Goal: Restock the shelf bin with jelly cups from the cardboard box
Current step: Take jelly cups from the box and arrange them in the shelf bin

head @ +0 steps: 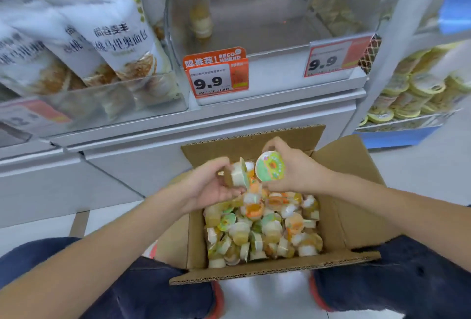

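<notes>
An open cardboard box [336,219] sits on the floor between my knees, holding several small jelly cups [262,232] with green and orange lids. My left hand [209,186] grips a jelly cup [238,173] lying on its side above the box's far end. My right hand [298,173] holds another jelly cup [270,166], its green lid facing me. The clear shelf bin [244,36] stands above the box, with a few cups [201,19] blurred at its back left.
Two orange 9.9 price tags [216,76] hang on the bin's front edge. White bread bags [107,36] fill the bin to the left. Yellow-lidded cups [413,94] are stacked on a shelf at the right. The white shelf base [153,155] runs behind the box.
</notes>
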